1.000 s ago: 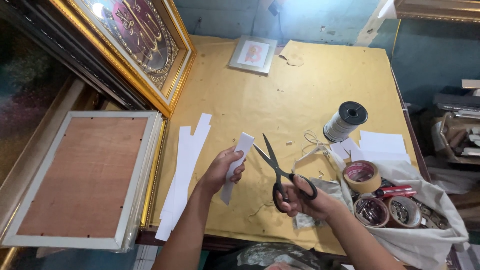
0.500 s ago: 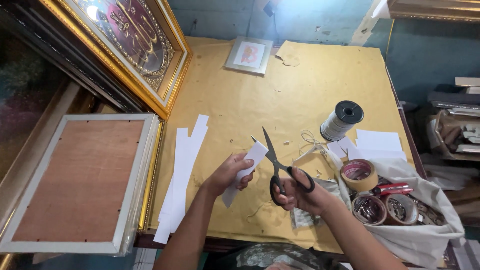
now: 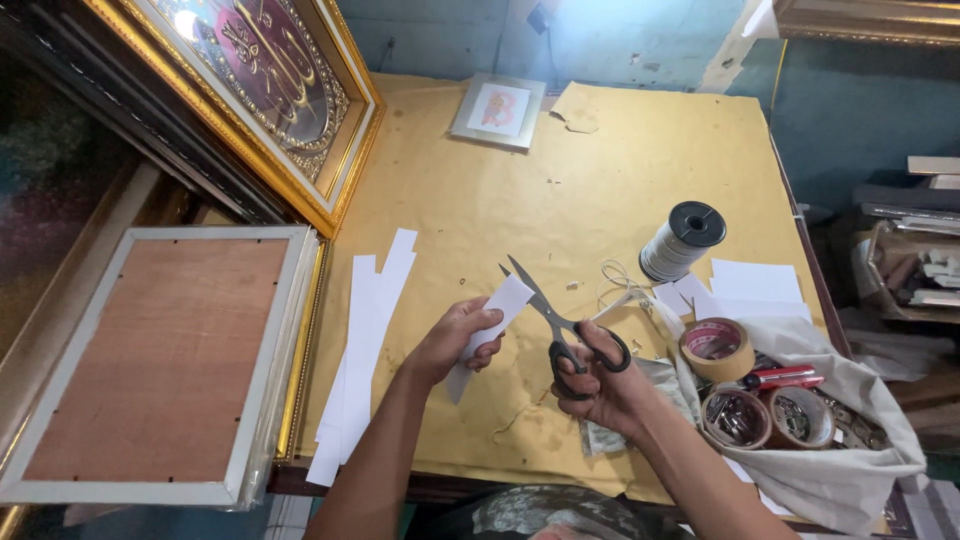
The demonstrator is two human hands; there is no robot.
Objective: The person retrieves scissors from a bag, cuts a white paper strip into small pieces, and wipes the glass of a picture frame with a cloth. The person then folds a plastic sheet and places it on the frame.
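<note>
My left hand (image 3: 452, 340) pinches a narrow white paper strip (image 3: 497, 308) that slants up to the right over the yellow table (image 3: 560, 200). My right hand (image 3: 600, 385) has its fingers through the black handles of a pair of scissors (image 3: 560, 325). The blades point up and to the left, and their tips lie right beside the strip's upper end. Whether the blades touch the paper I cannot tell. Both hands hover over the table's near middle.
Long white paper strips (image 3: 365, 330) lie left of my hands. A spool of cord (image 3: 683, 240), white sheets (image 3: 755, 285), a tape roll (image 3: 717, 348) and a cloth bag (image 3: 850, 440) of tape rolls sit right. A gold-framed picture (image 3: 265, 90), a small frame (image 3: 498, 110) and stacked frames (image 3: 150, 360) surround.
My left hand has brought the paper strip a little closer to the scissors, and both hands have shifted slightly to the right. The scissors keep about the same tilt.
</note>
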